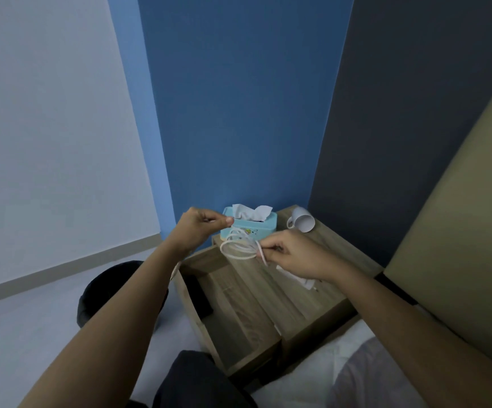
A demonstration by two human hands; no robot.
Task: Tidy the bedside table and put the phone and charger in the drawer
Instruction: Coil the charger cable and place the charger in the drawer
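Both hands are pinching the white charger cord (pixel 238 245), the left hand (pixel 200 228) pulling one end and the right hand (pixel 291 257) holding the loops above the bench (pixel 312 293). The drawer (pixel 233 313) is standing open (a dark thing inside may be the phone). The cup (pixel 302 219) is lying tipped at the back corner.

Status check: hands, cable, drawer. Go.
Left hand and right hand both pinch the white charger cable, looped between them. Drawer open below. Mug tipped over behind.
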